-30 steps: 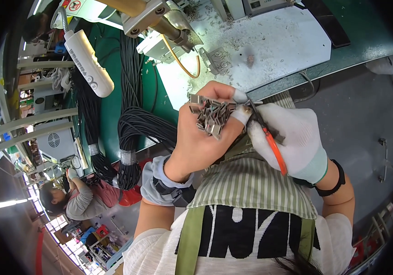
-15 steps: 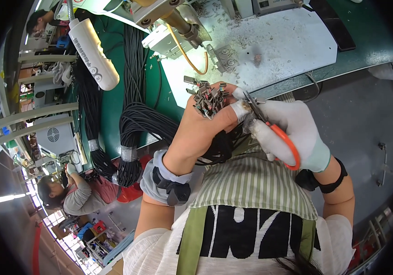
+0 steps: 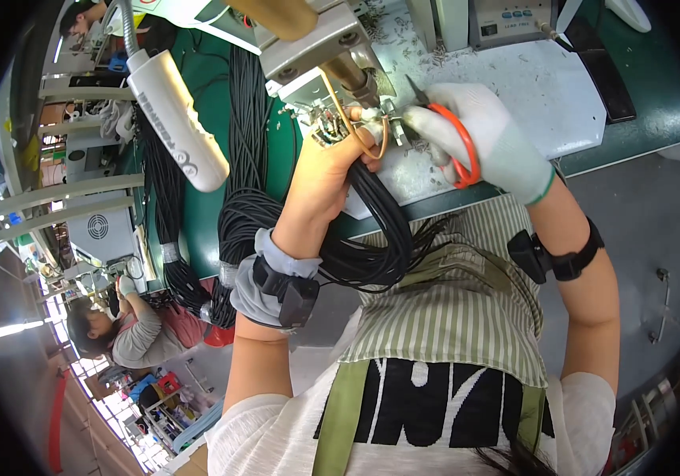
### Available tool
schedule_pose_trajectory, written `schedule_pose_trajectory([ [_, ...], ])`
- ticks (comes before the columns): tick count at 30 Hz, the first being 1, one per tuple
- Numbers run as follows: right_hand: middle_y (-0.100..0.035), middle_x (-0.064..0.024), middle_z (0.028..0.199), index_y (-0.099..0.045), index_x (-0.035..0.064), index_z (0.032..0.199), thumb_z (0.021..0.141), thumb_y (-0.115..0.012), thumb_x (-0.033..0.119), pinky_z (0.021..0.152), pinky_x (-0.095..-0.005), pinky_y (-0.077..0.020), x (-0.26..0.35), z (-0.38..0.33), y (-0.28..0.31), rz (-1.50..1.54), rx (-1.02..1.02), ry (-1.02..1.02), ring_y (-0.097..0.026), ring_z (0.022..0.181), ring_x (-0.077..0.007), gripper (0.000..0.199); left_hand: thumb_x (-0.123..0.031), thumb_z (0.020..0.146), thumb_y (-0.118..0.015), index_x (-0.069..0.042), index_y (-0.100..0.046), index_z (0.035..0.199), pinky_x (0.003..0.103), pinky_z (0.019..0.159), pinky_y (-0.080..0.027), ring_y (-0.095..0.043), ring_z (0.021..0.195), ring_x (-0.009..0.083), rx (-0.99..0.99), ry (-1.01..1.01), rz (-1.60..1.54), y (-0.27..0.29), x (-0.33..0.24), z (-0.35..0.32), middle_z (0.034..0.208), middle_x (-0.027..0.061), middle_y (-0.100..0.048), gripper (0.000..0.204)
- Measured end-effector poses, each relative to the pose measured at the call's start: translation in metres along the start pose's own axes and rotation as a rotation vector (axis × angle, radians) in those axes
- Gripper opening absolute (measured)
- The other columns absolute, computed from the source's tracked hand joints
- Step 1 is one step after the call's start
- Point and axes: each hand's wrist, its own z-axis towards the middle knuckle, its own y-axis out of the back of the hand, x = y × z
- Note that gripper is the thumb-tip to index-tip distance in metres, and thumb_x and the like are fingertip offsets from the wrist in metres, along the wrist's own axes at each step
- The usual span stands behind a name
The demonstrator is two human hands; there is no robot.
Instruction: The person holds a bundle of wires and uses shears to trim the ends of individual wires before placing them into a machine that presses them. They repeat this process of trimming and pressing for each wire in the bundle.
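Observation:
My left hand (image 3: 326, 170), its fingertips wrapped in white, is closed round a bunch of black cables (image 3: 388, 214). Small metal connectors (image 3: 324, 125) on the cable ends stick out above the fist, and the cables droop toward my apron. The left fingertips are under the metal head of a bench machine (image 3: 360, 83), partly hidden by a yellow tube (image 3: 335, 94). White-gloved, my right hand (image 3: 487, 131) grips scissors with orange-red handles (image 3: 468, 151), their dark tips pointing up and left. Its finger and thumb reach close to a small metal piece (image 3: 398, 127) beneath the machine head.
A white cylindrical lamp (image 3: 177, 119) hangs at left on a bendable neck. Thick black cable bundles (image 3: 249, 135) lie across the green table (image 3: 197, 238). Metal scraps litter the white board (image 3: 546, 95); a grey control box (image 3: 512, 22) stands behind. Another person (image 3: 138, 325) works at far left.
Both hands have moved up and forward from near my apron to the machine head. The cable bunch came along in my left hand; the scissors stayed in my right.

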Motion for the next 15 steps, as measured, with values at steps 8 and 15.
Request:
schedule_pose_trajectory([
  [8,-0.052,-0.0045,0.053,-0.055,0.0001,0.072,0.086,-0.059,0.024,0.038,-0.0243,-0.0386,-0.003,0.026,-0.002,0.161,0.117,-0.109,-0.049,0.041,-0.0100,0.028,-0.003,0.075,-0.063,-0.001,-0.056,0.082,0.025,0.053,-0.044,-0.052,0.058,0.0108,0.019,0.014,0.386,0.010,-0.015,0.019,0.066,0.0027,-0.055,0.010],
  [15,-0.054,-0.0055,0.053,-0.056,-0.0012,0.071,0.086,-0.059,0.022,0.039,-0.0247,-0.0393,-0.007,0.033,0.002,0.135,0.187,-0.031,-0.051,0.043,-0.0104,0.028,-0.001,0.072,-0.066,0.002,-0.059,0.090,0.025,0.056,-0.047,-0.056,0.063,0.0099,0.018,-0.050,0.471,0.008,-0.018,0.018,0.074,0.0032,-0.058,0.019],
])
